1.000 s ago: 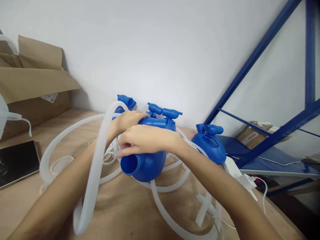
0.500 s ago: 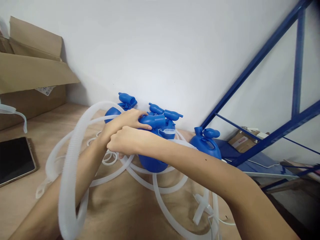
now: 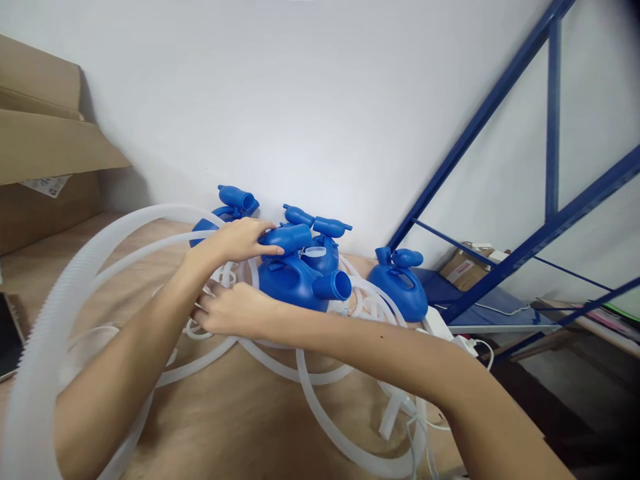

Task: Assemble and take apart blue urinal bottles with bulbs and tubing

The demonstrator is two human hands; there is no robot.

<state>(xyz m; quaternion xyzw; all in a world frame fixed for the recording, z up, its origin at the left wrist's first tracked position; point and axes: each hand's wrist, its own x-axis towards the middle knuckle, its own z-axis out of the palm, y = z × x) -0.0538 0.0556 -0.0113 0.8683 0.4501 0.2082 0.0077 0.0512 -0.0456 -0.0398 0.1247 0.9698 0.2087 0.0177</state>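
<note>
My left hand [image 3: 245, 239] grips a blue bulb-shaped cap [image 3: 293, 238] above a blue jug [image 3: 290, 283], whose open spout points right. My right hand [image 3: 225, 308] reaches across under my left wrist, its fingers curled and spread near white rings [image 3: 197, 330]; I see nothing held in it. A thick ribbed clear hose [image 3: 47, 333] loops over my left forearm. Behind stand more blue jugs, one at the left [image 3: 203, 230] and one at the right [image 3: 400, 290], with blue caps on or beside them.
Thin clear tubes [image 3: 325, 413] coil over the wooden table [image 3: 225, 413]. A cardboard box [image 3: 50, 147] and a dark phone [image 3: 7, 333] are at the left. A blue metal rack [image 3: 500, 257] and a white power strip [image 3: 437, 325] are at the right.
The view has shifted right. The front jug now shows its spout to the right. My right fist has loosened, and the ribbed hose has swung left.
</note>
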